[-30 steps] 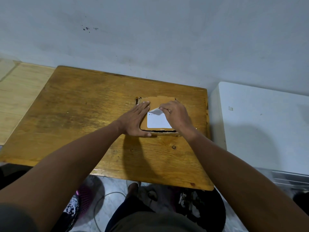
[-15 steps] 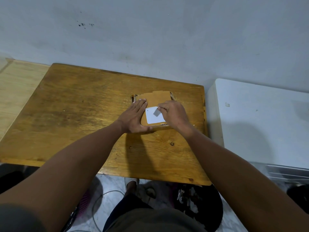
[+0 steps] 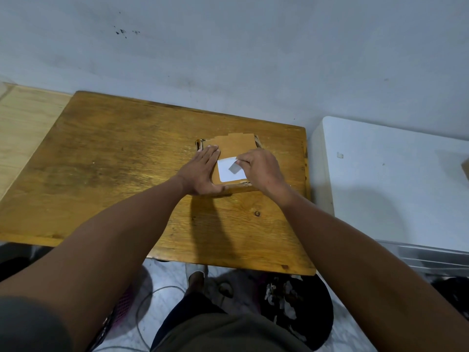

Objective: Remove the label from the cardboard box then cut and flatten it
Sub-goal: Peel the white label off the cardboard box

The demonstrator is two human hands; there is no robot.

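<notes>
We pinch the label [image 3: 229, 170] corner with our right hand [image 3: 261, 171]; left hand [image 3: 200, 174] lies flat, gripping nothing, pinning the box [image 3: 236, 144] beside the pinch; a steep pull may tear it.

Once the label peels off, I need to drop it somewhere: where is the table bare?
The wooden table is bare left of the left hand, and along the near edge below the box. The crowded spot is the box itself, where the right hand pinches the label.

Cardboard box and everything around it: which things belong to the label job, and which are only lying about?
Job:
cardboard box
white label, corner lifted
left hand, pressing the box
right hand, pinching the corner

Lying about:
wooden table
white cabinet
cable on the floor
</notes>
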